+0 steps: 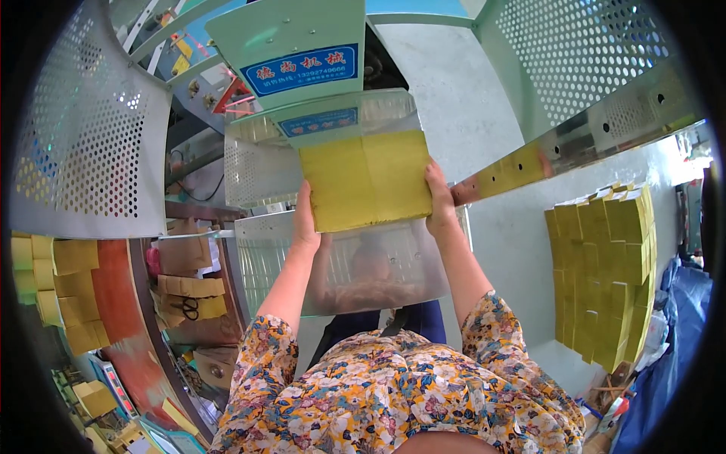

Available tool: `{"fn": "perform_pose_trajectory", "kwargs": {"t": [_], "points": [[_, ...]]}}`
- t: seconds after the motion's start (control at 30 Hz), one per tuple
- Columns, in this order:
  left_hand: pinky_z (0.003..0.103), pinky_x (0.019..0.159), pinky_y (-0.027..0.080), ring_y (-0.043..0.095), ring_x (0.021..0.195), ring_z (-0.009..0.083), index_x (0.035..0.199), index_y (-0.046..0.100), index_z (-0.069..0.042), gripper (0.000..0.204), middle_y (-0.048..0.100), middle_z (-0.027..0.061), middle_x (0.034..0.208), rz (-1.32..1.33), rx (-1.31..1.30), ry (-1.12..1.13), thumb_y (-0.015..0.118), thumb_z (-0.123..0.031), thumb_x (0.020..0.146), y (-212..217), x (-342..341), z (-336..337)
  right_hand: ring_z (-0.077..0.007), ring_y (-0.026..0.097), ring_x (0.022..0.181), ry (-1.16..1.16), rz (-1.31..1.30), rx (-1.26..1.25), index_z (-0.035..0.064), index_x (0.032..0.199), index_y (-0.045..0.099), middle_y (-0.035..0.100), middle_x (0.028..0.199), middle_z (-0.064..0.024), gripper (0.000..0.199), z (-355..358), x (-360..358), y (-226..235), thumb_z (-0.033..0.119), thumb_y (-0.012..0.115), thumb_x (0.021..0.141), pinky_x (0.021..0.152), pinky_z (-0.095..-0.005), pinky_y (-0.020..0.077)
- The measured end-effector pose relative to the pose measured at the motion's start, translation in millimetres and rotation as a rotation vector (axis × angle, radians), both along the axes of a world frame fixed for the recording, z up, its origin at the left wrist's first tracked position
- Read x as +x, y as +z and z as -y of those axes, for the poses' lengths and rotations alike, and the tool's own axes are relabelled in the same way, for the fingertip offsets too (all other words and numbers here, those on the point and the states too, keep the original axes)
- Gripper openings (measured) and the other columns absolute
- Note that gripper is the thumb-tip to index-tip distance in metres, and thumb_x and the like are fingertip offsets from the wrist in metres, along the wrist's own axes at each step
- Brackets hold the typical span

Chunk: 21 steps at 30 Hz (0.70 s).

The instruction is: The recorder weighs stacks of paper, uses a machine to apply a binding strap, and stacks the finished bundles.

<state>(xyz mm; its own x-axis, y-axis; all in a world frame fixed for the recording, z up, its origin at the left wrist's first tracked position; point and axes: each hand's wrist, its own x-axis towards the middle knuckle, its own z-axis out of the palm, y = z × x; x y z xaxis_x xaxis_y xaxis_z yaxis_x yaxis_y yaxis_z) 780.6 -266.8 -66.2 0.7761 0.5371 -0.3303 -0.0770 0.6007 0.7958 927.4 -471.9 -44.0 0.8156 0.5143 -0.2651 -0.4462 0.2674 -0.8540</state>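
Note:
Between my two hands is a thick rectangular stack of yellow paper (368, 181), a faint crease line down its middle. My left hand (305, 219) presses against its left edge, fingers mostly hidden behind it. On the right edge my right hand (439, 198) grips it with the thumb along the side. The stack is held over a shiny metal tray (363, 284) of the machine, in front of a clear plastic cover (261, 163). Whether the stack touches the tray underneath, I cannot tell.
Perforated metal guards (91, 144) flank the green machine housing (302, 38). A punched metal bar (582, 136) juts out at right. Tall piles of yellow paper blocks (601, 272) stand on the right. Black scissors (185, 306) lie on the left shelf, beside a reddish worn board (125, 310).

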Motion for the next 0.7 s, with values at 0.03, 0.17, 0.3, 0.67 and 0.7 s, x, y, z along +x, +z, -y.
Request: {"fn": "perform_pose_trajectory", "kwargs": {"t": [0.03,0.17,0.3,0.67,0.7], "points": [[0.032,0.1,0.04,0.052,0.118,0.0167,0.132,0.05,-0.006,0.06,0.056,0.0043,0.127,-0.012,-0.009,0.008,0.052,-0.053,0.094,1.7,0.7,0.7,-0.0212,0.037,0.134,0.002,-0.024,-0.006,0.0056,0.149,0.028,0.04,0.146,-0.0085,0.055,-0.6,0.0,0.2,0.026,0.039,0.099,0.111,-0.0316,0.028],[0.031,0.1,0.04,0.052,0.117,0.0162,0.132,0.05,-0.006,0.061,0.056,0.0043,0.127,-0.024,0.004,0.007,0.052,-0.054,0.094,2.7,1.2,-0.1,-0.0215,0.037,0.134,0.043,-0.081,-0.039,0.0048,0.149,0.027,0.04,0.146,-0.0085,0.056,-2.9,4.9,-2.3,0.027,0.039,0.099,0.11,-0.0316,0.0281],[0.031,0.1,0.04,0.052,0.117,0.0156,0.132,0.05,-0.005,0.061,0.056,0.0036,0.126,-0.062,0.037,0.027,0.051,-0.053,0.095,0.3,0.1,3.1,-0.0216,0.036,0.134,0.071,-0.05,-0.04,0.0041,0.149,0.026,0.039,0.147,-0.0096,0.056,2.0,5.6,-2.1,0.027,0.038,0.1,0.11,-0.0315,0.0279],[0.033,0.101,0.039,0.052,0.117,0.0155,0.13,0.052,-0.006,0.054,0.056,0.0033,0.126,-0.112,0.154,-0.008,0.045,-0.048,0.099,-10.4,-9.3,-9.4,-0.0212,0.036,0.133,0.11,-0.028,-0.021,0.0068,0.152,0.021,0.037,0.147,-0.0097,0.071,-3.6,5.9,-36.9,0.023,0.056,0.092,0.11,-0.0321,0.0295],[0.033,0.101,0.039,0.052,0.117,0.0155,0.13,0.052,-0.006,0.054,0.056,0.0033,0.126,-0.103,0.145,-0.045,0.045,-0.048,0.099,-7.9,-6.4,-6.8,-0.0204,0.037,0.133,0.119,0.03,-0.049,0.0078,0.152,0.02,0.038,0.146,-0.0085,0.07,-4.3,8.0,-48.6,0.021,0.054,0.091,0.109,-0.0317,0.0291]]}}
